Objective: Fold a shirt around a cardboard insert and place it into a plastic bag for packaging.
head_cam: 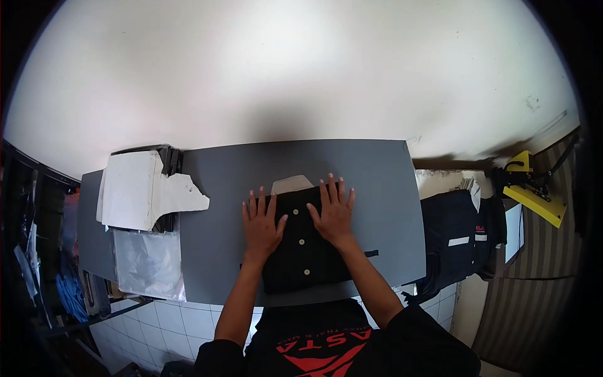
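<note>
On the grey tabletop [391, 207] before me lies a folded black garment [297, 254], with several pale buttons down its middle. A piece of pale cardboard [292, 184] pokes out past its far edge. My left hand [263, 228] rests palm down along the garment's left side, fingers spread and partly over its edge. On the upper right side, my right hand [335, 214] presses flat in the same way, fingertips reaching to the far edge. Neither hand grips anything. A short dark strip [371, 253] sticks out to the right of the garment, beyond my right forearm.
At left, white cardboard pieces [132, 188] sit on a stack of dark plastic-wrapped items, beside clear plastic bags [148, 264] at the front edge. Dark garments with patches [452, 235] are piled at right, near a yellow and black machine [534, 205]. A white wall [292, 70] rises behind.
</note>
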### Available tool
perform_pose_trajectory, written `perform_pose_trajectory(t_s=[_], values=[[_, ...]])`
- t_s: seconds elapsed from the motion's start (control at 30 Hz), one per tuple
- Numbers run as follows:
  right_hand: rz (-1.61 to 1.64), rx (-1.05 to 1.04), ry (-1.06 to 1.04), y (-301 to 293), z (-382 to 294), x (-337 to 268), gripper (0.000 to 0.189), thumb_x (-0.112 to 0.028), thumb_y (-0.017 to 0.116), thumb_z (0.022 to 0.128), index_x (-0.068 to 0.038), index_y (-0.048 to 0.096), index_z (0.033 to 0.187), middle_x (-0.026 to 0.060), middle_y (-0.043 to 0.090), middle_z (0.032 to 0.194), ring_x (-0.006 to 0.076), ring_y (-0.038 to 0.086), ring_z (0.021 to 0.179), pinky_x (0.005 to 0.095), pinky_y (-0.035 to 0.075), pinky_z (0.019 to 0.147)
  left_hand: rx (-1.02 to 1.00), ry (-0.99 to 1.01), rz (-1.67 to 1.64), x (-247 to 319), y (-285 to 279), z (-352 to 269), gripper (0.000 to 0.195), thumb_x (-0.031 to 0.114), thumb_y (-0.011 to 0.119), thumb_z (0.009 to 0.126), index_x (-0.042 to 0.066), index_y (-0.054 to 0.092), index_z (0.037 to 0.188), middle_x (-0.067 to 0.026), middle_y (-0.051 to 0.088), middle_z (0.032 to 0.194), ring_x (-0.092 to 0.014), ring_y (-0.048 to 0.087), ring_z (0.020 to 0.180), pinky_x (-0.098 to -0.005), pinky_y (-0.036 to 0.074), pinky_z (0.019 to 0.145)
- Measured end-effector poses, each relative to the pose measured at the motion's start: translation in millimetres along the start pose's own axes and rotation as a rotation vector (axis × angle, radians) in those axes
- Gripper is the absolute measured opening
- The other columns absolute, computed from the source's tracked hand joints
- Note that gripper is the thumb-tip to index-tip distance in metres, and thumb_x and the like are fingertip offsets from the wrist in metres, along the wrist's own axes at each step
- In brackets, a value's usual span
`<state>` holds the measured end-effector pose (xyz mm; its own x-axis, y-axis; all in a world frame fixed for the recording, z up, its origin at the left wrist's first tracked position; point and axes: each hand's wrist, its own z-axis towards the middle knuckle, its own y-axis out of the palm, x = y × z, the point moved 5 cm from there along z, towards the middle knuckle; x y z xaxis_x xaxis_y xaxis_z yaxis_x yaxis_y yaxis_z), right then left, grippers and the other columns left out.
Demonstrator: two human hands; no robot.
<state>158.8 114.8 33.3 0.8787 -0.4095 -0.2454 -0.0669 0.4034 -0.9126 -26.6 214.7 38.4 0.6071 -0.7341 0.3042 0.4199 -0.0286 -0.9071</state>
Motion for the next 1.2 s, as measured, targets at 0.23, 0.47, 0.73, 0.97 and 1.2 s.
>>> perform_pose_trajectory(t_s=[0.23, 0.47, 0.73, 0.97, 1.2], values=[[-0.008, -0.186, 0.079, 27, -8, 9, 0.081, -0.057, 0.054, 0.102, -0.001, 0.042, 0.158, 0.0217, 0.031, 0.170, 0.0438, 0.026, 0.157, 0.0681, 0.013, 0.125, -0.087, -0.134, -0.051, -22, 27, -7, 0.072, 0.044, 0.062, 0.102, 0.006, 0.042, 0.160, -0.0228, 0.030, 0.169, -0.046, 0.020, 0.159, -0.0643, 0.014, 0.127], [0.118, -0.181, -0.026, -27, -73, -22, 0.075, -0.048, 0.059, 0.100, -0.004, 0.045, 0.158, 0.0227, 0.026, 0.171, 0.0449, 0.021, 0.158, 0.0706, 0.009, 0.124, -0.240, 0.038, -0.081, 43, -9, -61, 0.065, 0.041, 0.064, 0.100, 0.011, 0.051, 0.156, -0.0216, 0.030, 0.170, -0.046, 0.020, 0.159, -0.0705, 0.013, 0.125], [0.080, -0.304, -0.085, -14, -107, -28, 0.070, -0.045, 0.059, 0.099, -0.008, 0.048, 0.157, 0.0235, 0.026, 0.171, 0.0459, 0.019, 0.159, 0.0705, 0.008, 0.123, -0.288, 0.046, -0.118, 52, 5, -76, 0.066, 0.040, 0.066, 0.097, 0.018, 0.051, 0.158, -0.0216, 0.026, 0.172, -0.046, 0.017, 0.160, -0.0692, 0.007, 0.126], [0.127, -0.278, -0.110, -45, -153, -12, 0.071, -0.050, 0.058, 0.100, -0.008, 0.048, 0.157, 0.0225, 0.027, 0.171, 0.0437, 0.021, 0.159, 0.0706, 0.009, 0.123, -0.288, 0.032, -0.174, 34, -8, -111, 0.065, 0.041, 0.064, 0.099, 0.013, 0.051, 0.157, -0.0224, 0.028, 0.171, -0.047, 0.018, 0.159, -0.0718, 0.011, 0.124], [0.093, -0.360, -0.163, -48, -154, -10, 0.072, -0.051, 0.062, 0.099, -0.008, 0.050, 0.155, 0.0229, 0.032, 0.169, 0.0429, 0.024, 0.158, 0.0701, 0.010, 0.124, -0.292, -0.007, -0.110, 36, -13, -85, 0.054, 0.035, 0.067, 0.098, 0.011, 0.061, 0.147, -0.0196, 0.035, 0.168, -0.043, 0.024, 0.158, -0.0684, 0.015, 0.125]])
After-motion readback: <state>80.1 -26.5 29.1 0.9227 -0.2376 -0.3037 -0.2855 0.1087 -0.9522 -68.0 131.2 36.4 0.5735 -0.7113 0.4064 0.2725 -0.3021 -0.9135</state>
